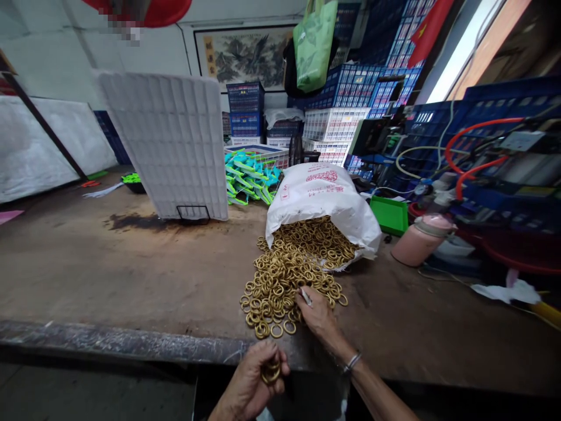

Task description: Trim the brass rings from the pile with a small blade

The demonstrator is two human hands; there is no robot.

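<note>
A heap of brass-coloured rings (280, 275) spills out of a white woven sack (307, 193) onto the workbench (175, 280). My left hand (254, 377) is in front of the bench's near edge, its fingers closed around a few brass rings (270, 372). At the right side of the heap, my right hand (318, 313) reaches in among the rings. A small pale object, perhaps a wrapping on a finger, shows at that hand. Its fingertips are partly hidden, so what they grip, if anything, is unclear. A metal bracelet (352, 362) circles the right wrist.
A tall pale ribbed panel (166, 146) stands on the bench at the left. Behind it lie green and blue plastic pieces (249, 175). Right of the sack are a green tray (388, 215) and a pink bottle (423, 238). Stacked crates (335, 126) line the back.
</note>
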